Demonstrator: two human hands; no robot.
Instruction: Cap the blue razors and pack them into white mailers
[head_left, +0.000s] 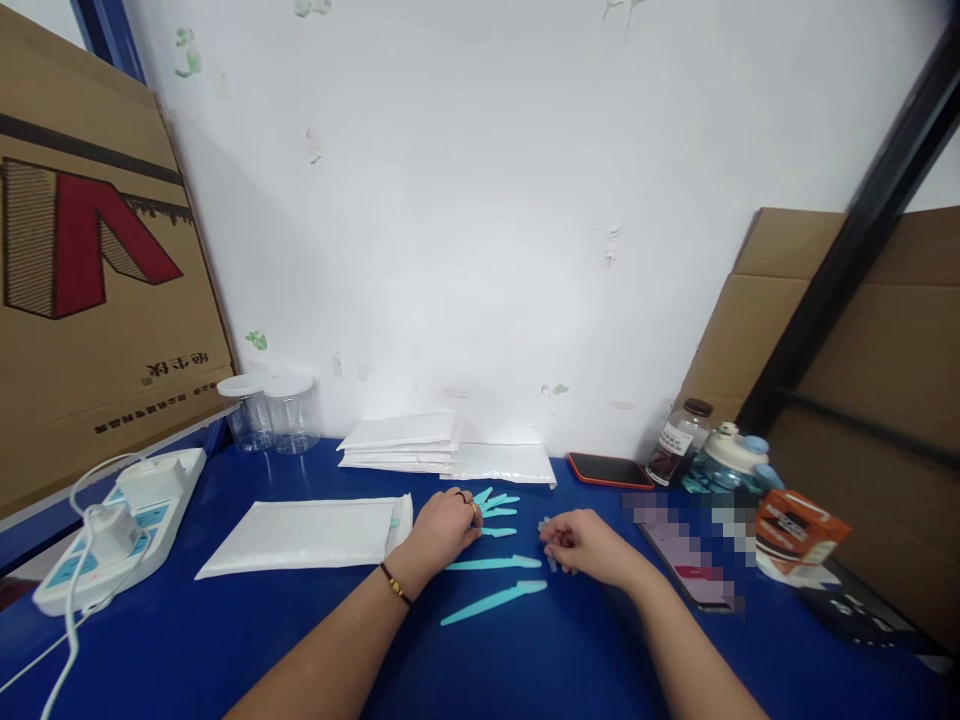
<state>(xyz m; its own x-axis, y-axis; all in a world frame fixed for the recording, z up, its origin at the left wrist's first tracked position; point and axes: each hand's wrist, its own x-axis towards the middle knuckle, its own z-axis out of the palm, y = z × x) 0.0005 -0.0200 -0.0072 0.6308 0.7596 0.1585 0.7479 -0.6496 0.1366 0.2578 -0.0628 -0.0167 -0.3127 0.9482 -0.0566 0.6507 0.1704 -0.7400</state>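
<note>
My left hand (448,525) is closed over the handle ends of several turquoise eyebrow razors (501,513), whose heads fan out to the right. Its fingertips are partly hidden, so how many it grips I cannot tell. Two more razors lie closer to me, one (499,564) just below the hand and another (495,602) lying slanted. My right hand (585,545) is curled, its fingers at some small translucent pieces (553,565) on the table. What sits inside its fingers is hidden. Left of my left hand lies a white padded mailer (315,532), with a bit of turquoise showing near its opening.
More white mailers (401,445) are stacked by the wall. Clear jars (291,415) and a power strip (150,525) stand left. To the right are an orange-edged phone (611,470), a brown-capped bottle (679,440), a water bottle (724,460), another phone (686,560) and an orange box (799,530).
</note>
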